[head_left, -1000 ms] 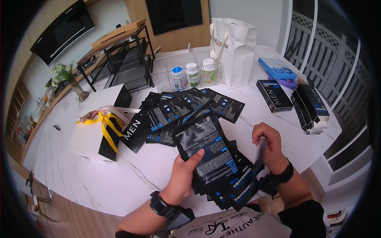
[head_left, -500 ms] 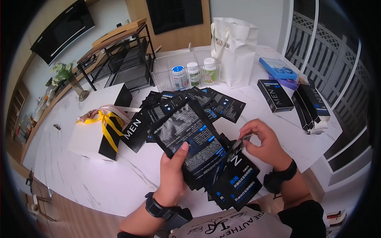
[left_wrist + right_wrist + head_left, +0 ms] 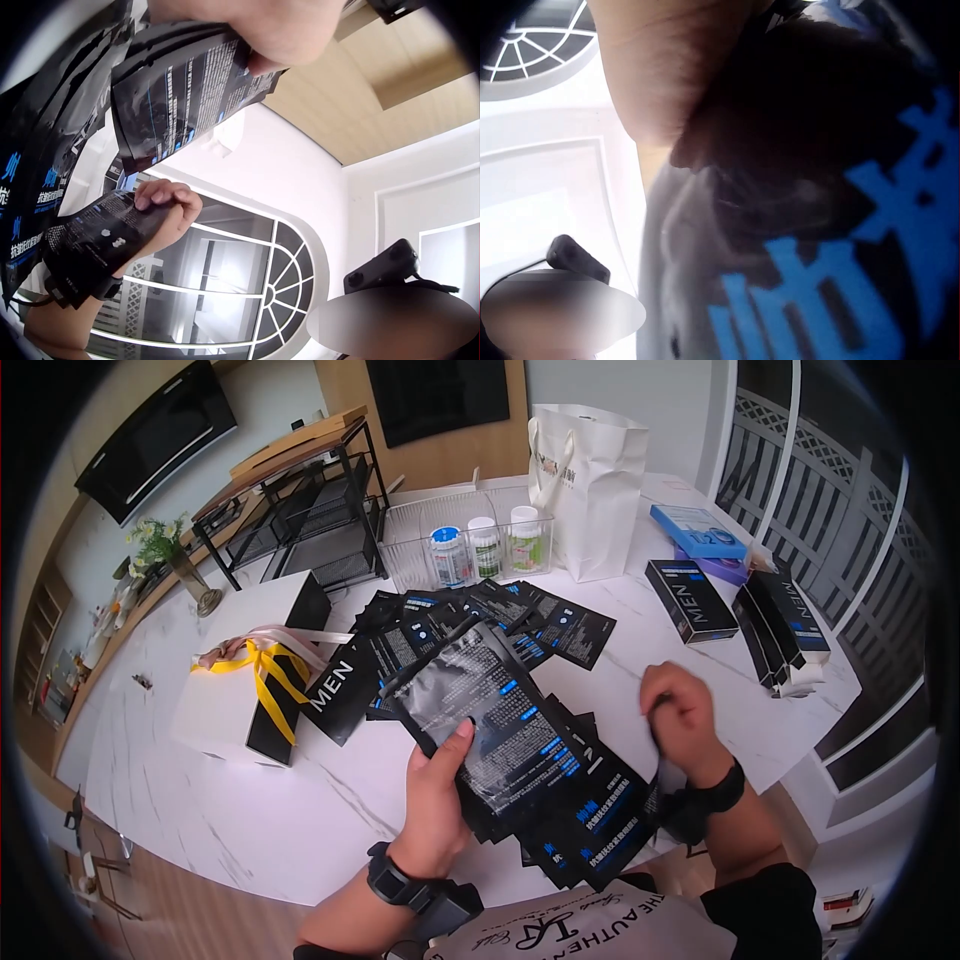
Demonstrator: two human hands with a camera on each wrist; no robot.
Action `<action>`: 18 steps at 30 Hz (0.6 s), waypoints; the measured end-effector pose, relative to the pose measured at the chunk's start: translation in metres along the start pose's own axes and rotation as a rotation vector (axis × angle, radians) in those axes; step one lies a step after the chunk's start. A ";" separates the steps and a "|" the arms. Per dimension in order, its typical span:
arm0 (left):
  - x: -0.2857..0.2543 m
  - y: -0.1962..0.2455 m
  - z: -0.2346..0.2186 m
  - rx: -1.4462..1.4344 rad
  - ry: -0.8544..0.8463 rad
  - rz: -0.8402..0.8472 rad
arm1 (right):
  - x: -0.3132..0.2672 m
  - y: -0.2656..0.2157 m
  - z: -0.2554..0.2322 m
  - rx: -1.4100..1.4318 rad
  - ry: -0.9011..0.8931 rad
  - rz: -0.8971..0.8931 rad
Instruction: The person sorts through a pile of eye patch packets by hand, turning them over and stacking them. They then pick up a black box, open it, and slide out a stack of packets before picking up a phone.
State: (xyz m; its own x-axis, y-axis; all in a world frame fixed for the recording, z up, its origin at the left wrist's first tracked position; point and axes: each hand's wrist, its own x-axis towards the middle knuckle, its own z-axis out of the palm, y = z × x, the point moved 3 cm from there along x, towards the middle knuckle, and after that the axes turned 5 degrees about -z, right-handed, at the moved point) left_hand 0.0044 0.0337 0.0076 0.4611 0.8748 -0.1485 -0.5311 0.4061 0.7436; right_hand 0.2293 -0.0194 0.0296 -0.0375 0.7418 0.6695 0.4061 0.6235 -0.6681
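My left hand [image 3: 435, 805] grips a stack of black sachets [image 3: 495, 725], thumb on top of a back printed with small white and blue text. Out to the right, my right hand [image 3: 688, 725] pinches a single black sachet [image 3: 105, 244], its flat face plain in the left wrist view and nearly edge-on in the head view. In the right wrist view this sachet fills much of the picture. A fanned pile of black sachets [image 3: 600, 825] with blue lettering lies between the hands, close to the body.
More black sachets [image 3: 415, 645] lie heaped mid-table. A white box with ribbons [image 3: 225, 680] stands left. Behind are a clear bin [image 3: 410, 565] with bottles, a paper bag [image 3: 595, 510] and a black rack [image 3: 325, 525]. Black MEN boxes [image 3: 690, 600] sit at the right.
My right hand came in to the stack's right side, then swung back out right with a sachet. The left hand and its stack shifted left.
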 end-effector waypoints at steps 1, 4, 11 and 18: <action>0.000 0.000 0.000 -0.004 0.002 0.009 | 0.002 -0.005 0.007 -0.153 -0.090 -0.020; 0.000 0.002 -0.001 -0.007 0.021 0.027 | 0.008 -0.006 0.032 -0.382 -0.277 -0.194; 0.001 0.006 -0.002 -0.039 0.081 0.105 | 0.007 0.004 0.049 -0.365 -0.305 -0.071; 0.005 0.001 -0.004 -0.024 0.064 0.028 | 0.000 0.024 0.039 -0.057 -0.110 0.135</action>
State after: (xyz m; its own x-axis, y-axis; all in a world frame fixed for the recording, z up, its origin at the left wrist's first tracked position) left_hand 0.0032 0.0394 0.0045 0.3999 0.9008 -0.1695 -0.5606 0.3867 0.7322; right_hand 0.2034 0.0056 0.0006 -0.0775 0.8423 0.5335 0.4650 0.5039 -0.7279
